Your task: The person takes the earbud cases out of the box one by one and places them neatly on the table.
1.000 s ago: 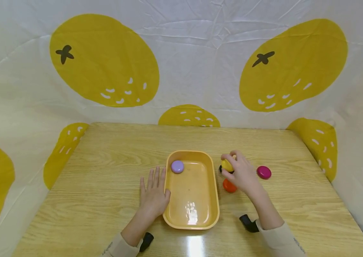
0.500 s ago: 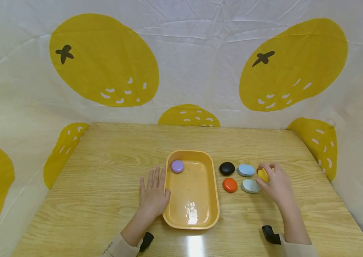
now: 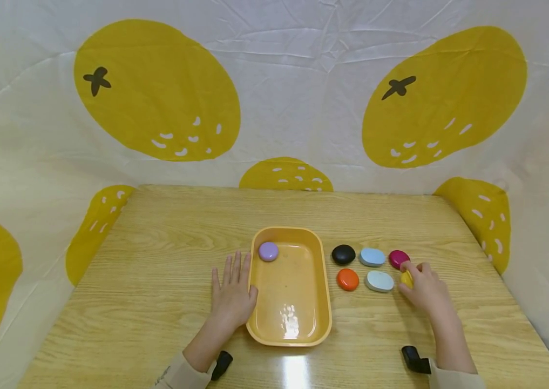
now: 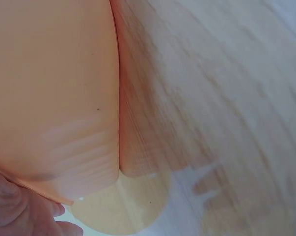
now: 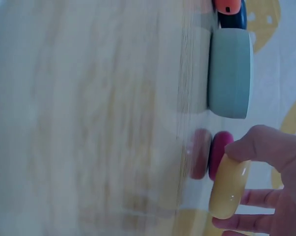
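My right hand pinches a smooth yellow rounded disc between thumb and fingers, to the right of the oval pieces. In the right wrist view the yellow disc stands tilted, its lower edge close over the table. Just behind it lies a magenta disc. With straight, spread fingers, my left hand lies along the left side of a yellow-orange tray, thumb at the rim. A lilac disc sits in the tray's far left corner.
Between the tray and my right hand lie a black disc, an orange disc, a light blue oval piece and a pale green oval piece. A fruit-patterned cloth hangs behind the wooden table.
My right hand has carried the yellow disc rightward from over the black disc, past the oval pieces, then slightly toward me beside the pale green one. The left hand and tray stay put.
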A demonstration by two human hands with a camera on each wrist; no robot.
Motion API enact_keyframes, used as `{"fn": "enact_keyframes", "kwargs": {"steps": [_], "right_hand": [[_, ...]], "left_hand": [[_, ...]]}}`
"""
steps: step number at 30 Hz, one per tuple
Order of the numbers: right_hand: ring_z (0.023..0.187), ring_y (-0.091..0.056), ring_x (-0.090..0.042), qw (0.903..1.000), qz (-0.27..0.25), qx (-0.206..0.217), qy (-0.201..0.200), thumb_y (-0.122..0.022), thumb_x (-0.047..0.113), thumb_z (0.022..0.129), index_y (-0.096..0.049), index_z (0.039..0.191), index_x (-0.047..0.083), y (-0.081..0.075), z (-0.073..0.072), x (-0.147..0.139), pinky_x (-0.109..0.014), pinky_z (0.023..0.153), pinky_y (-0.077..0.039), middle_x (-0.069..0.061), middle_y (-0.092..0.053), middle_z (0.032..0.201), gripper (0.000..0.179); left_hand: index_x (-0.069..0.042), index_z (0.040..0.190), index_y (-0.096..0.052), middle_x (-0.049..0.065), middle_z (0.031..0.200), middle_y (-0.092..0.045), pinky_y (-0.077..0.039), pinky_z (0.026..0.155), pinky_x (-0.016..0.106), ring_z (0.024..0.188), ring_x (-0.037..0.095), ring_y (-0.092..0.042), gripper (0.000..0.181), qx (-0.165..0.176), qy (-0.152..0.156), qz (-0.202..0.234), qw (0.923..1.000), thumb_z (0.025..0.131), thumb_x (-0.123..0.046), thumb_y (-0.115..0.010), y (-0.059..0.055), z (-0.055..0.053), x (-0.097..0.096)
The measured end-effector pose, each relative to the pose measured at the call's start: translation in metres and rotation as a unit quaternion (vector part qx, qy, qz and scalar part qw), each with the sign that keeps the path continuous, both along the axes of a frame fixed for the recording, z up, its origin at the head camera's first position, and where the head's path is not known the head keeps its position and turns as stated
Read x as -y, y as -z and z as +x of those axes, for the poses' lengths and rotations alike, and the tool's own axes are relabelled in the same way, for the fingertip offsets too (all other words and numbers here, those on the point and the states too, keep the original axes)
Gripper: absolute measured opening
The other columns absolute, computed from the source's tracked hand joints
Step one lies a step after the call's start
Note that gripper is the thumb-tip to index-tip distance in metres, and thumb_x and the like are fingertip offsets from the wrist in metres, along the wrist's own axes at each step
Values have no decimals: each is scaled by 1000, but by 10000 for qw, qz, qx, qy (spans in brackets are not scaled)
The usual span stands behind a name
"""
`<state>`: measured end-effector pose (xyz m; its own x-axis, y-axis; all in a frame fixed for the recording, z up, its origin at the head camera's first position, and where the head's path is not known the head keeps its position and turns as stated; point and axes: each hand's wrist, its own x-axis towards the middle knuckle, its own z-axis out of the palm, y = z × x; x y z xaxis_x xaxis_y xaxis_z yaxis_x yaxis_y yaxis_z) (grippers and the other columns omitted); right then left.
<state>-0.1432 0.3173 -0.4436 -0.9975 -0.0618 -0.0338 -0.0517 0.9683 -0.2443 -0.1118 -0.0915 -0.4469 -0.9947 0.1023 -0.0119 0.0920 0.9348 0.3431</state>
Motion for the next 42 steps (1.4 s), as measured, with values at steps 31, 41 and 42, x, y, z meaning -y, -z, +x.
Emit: {"fn": "enact_keyframes", "kwargs": {"steps": [31,41,42], "right_hand": [[96,-48,-52,9966,-167,-727,-340,-63,15,81,-46,121,2,-24,-4,26,-65,73,-40,-33,-45,115,46],[106,-49,-38,9690,-404,-1853,-1581,-68,15,78,-53,114,5,-34,-29,100,-57,82,-42,-19,-50,118,40],[108,-48,-37,9675,-432,-1833,-1688,-67,14,79,-53,116,6,-34,-31,109,-57,84,-41,-18,-50,119,40]], "left_hand": [[-9,147,-16,15,152,-10,-1,107,59,139,34,-6,66,50,17,-5,10000,90,-28,-43,-1,0,1],[-9,147,-16,14,152,-9,1,107,58,139,34,-5,66,65,24,15,10000,90,-29,-43,0,0,1],[-10,147,-15,14,152,-8,1,107,58,139,34,-5,66,82,21,21,10000,90,-28,-43,0,-1,1]]}}
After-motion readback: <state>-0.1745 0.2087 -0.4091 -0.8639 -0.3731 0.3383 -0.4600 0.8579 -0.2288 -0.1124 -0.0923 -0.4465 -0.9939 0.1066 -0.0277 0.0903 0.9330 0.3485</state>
